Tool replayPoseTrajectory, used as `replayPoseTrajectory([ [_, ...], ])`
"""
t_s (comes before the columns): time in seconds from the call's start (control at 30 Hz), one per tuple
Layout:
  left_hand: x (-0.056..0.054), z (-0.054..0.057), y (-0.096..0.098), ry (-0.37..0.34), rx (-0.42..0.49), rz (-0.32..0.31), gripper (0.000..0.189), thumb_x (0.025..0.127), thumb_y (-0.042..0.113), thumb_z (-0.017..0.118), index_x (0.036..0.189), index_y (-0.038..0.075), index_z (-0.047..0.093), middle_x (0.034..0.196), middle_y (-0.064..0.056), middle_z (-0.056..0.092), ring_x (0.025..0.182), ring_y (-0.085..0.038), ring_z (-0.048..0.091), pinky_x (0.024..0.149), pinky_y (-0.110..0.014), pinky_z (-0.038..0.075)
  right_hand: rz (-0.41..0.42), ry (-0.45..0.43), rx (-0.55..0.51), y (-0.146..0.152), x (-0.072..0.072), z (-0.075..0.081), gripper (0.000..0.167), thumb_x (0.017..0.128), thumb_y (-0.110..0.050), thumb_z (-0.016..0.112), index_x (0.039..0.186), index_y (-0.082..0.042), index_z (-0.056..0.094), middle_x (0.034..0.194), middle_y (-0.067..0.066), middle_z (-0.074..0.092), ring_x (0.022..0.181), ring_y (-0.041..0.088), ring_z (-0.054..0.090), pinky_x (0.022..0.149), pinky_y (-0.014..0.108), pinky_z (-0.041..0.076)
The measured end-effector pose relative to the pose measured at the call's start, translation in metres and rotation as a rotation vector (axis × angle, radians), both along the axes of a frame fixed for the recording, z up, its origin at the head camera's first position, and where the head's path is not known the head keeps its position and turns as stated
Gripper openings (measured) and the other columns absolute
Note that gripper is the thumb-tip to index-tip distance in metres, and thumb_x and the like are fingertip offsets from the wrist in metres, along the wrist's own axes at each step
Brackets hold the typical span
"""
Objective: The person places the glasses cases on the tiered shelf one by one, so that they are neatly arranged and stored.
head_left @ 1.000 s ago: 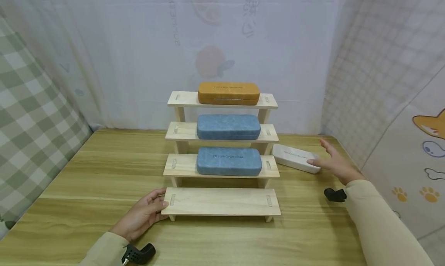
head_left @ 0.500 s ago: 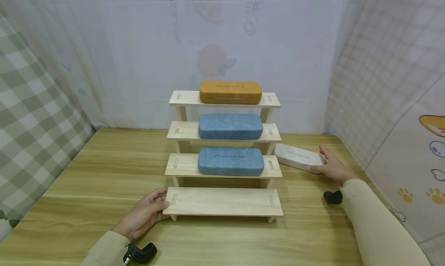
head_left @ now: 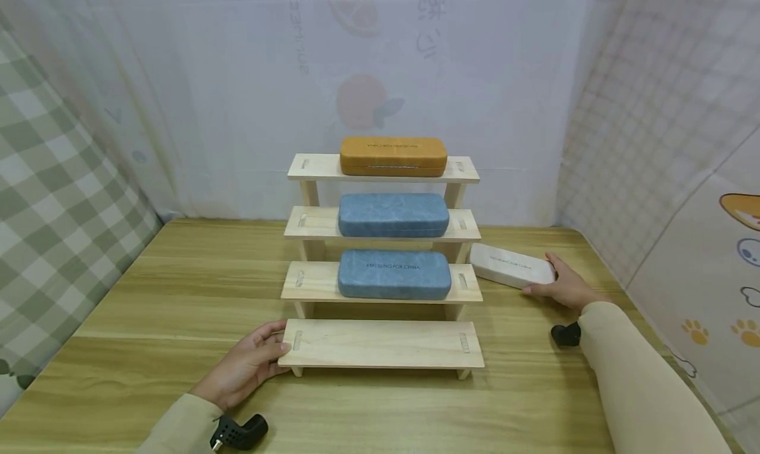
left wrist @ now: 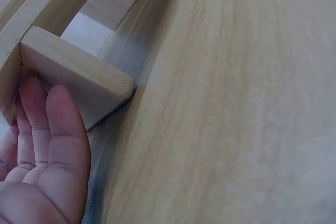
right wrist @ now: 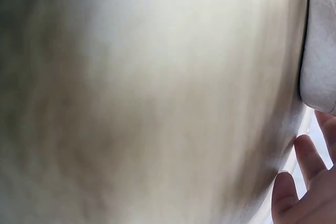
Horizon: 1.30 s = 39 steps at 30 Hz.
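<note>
A stepped wooden display stand [head_left: 380, 345] is in the middle of the head view. My left hand [head_left: 246, 365] grips the left end of its lowest shelf, thumb on top; in the left wrist view the fingers [left wrist: 39, 124] lie beside a leg under the shelf. To the right of the stand, a white glasses case [head_left: 507, 265] lies slantwise on the table. Its right end is between the thumb and fingers of my right hand [head_left: 561, 286]. In the right wrist view only the pale end of the case [right wrist: 321, 51] shows, with several fingertips close to it.
On the stand's upper tiers rest an orange glasses case [head_left: 393, 157], a blue case [head_left: 394, 215] and another blue case [head_left: 394, 274] with lettering. The wood-grain table [head_left: 178, 289] is bordered by a white curtain [head_left: 237, 111] behind and patterned cloths at the sides.
My right hand has come in to the white glasses case from the right, and its thumb and fingers have closed on the end. The left hand keeps its place on the stand.
</note>
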<state>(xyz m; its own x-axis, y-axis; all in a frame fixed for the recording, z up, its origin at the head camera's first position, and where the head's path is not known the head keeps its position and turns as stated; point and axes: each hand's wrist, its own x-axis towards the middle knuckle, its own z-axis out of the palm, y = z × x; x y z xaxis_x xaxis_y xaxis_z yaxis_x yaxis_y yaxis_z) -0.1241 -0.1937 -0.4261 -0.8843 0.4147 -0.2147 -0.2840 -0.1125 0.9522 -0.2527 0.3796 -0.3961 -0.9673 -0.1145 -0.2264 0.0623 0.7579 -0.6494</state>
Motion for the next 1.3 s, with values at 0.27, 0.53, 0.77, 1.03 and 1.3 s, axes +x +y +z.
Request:
replayPoseTrajectory([
  [0.27, -0.001, 0.001, 0.001, -0.002, -0.004, -0.002, 0.07, 0.099, 0.012, 0.051, 0.146, -0.012, 0.006, 0.119, -0.004, 0.053, 0.104, -0.012, 0.058, 0.089, -0.033, 0.049, 0.009, 0.04, 0.031, -0.001, 0.002, 0.001, 0.103, 0.081, -0.032, 0.076, 0.147, 0.014, 0.01, 0.145, 0.041, 0.019, 0.13, 0.055, 0.024, 0.104, 0.064, 0.023],
  [0.53, -0.001, 0.0, 0.001, 0.003, 0.004, -0.003, 0.069, 0.099, 0.011, 0.051, 0.146, -0.012, 0.006, 0.119, -0.004, 0.053, 0.104, -0.012, 0.058, 0.089, -0.032, 0.049, -0.02, 0.077, 0.023, 0.0, 0.003, 0.001, 0.086, 0.081, -0.032, 0.077, 0.141, 0.01, 0.031, 0.134, 0.032, 0.04, 0.114, 0.041, 0.042, 0.093, 0.049, 0.034],
  [0.77, -0.001, -0.002, 0.002, -0.001, -0.004, 0.003, 0.069, 0.099, 0.011, 0.05, 0.147, -0.012, 0.006, 0.12, -0.004, 0.053, 0.104, -0.012, 0.058, 0.088, -0.032, 0.05, -0.037, 0.062, -0.007, 0.0, 0.005, 0.004, 0.089, 0.083, -0.034, 0.075, 0.143, 0.012, 0.028, 0.135, 0.033, 0.04, 0.115, 0.043, 0.042, 0.095, 0.052, 0.034],
  [1.03, -0.002, -0.004, 0.002, 0.013, 0.012, -0.01, 0.068, 0.1, 0.01, 0.048, 0.147, -0.012, 0.005, 0.119, -0.003, 0.054, 0.104, -0.011, 0.058, 0.088, -0.032, 0.05, -0.078, 0.083, -0.059, -0.001, 0.009, 0.008, 0.088, 0.083, -0.032, 0.076, 0.144, 0.009, 0.028, 0.134, 0.03, 0.042, 0.11, 0.034, 0.044, 0.089, 0.041, 0.037],
  [1.3, -0.001, -0.004, 0.0, 0.01, 0.002, 0.002, 0.067, 0.1, 0.01, 0.049, 0.147, -0.012, 0.007, 0.117, -0.002, 0.055, 0.103, -0.012, 0.059, 0.088, -0.033, 0.05, -0.073, 0.175, -0.162, 0.003, 0.016, 0.017, 0.073, 0.083, -0.016, 0.076, 0.137, 0.01, 0.035, 0.113, 0.006, 0.05, 0.089, -0.001, 0.048, 0.075, 0.016, 0.041],
])
